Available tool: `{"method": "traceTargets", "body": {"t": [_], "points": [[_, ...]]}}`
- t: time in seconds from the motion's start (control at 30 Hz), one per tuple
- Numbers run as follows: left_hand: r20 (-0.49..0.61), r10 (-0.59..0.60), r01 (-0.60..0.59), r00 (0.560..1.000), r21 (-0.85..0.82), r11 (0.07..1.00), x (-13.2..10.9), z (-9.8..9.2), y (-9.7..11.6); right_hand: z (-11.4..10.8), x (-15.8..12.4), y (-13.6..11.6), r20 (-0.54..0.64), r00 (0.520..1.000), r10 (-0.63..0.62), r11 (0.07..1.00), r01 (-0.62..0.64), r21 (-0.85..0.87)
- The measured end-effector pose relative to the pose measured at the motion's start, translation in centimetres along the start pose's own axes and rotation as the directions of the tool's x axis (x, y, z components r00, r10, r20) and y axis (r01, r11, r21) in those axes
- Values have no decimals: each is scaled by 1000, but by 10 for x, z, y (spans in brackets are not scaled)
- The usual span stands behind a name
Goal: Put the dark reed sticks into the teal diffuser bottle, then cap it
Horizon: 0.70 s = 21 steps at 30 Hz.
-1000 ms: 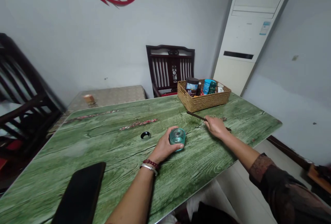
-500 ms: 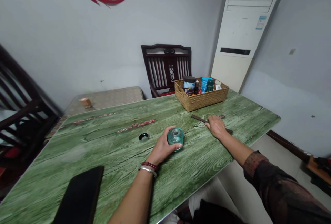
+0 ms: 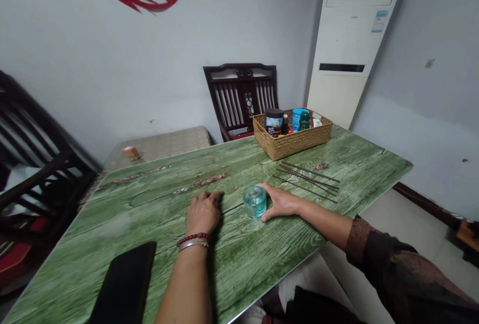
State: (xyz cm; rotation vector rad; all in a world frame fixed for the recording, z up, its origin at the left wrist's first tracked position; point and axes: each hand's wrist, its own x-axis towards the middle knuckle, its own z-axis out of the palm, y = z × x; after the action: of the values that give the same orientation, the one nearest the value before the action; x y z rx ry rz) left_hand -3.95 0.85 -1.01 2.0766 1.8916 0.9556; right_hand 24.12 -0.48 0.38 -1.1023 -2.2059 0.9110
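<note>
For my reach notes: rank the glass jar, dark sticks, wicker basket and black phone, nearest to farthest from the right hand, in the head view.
From the right hand, nearest first:
1. Glass jar: at the fingertips, on the hand's left.
2. Dark sticks: on the tabletop, beyond the hand.
3. Wicker basket: at the table's far edge.
4. Black phone: at the table's near left.

The person's right hand (image 3: 280, 202) lies spread against a teal glass jar (image 3: 255, 201) on the green wood-grain table (image 3: 269, 249), the left hand (image 3: 203, 212) curled nearby, with thin dark sticks (image 3: 307, 180) lying just beyond, before a woven basket (image 3: 292, 143).
</note>
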Motion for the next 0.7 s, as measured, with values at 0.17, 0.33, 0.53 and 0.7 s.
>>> {"method": "traceTargets", "body": {"t": [0.17, 0.33, 0.53, 0.7], "points": [[-76, -70, 10, 995, -607, 795, 3, -9, 17, 26, 24, -8, -102, 991, 91, 995, -86, 54], [-47, -170, 2, 984, -960, 280, -5, -7, 44, 41, 34, -17, -141, 981, 135, 991, -133, 21], [2, -18, 9, 1000, -916, 402, -9, 16, 52, 47, 36, -17, -169, 981, 92, 995, -95, -11], [18, 37, -6, 999, -820, 572, -11, 21, 49, 44, 36, -17, -156, 985, 69, 997, -71, -6]]}}
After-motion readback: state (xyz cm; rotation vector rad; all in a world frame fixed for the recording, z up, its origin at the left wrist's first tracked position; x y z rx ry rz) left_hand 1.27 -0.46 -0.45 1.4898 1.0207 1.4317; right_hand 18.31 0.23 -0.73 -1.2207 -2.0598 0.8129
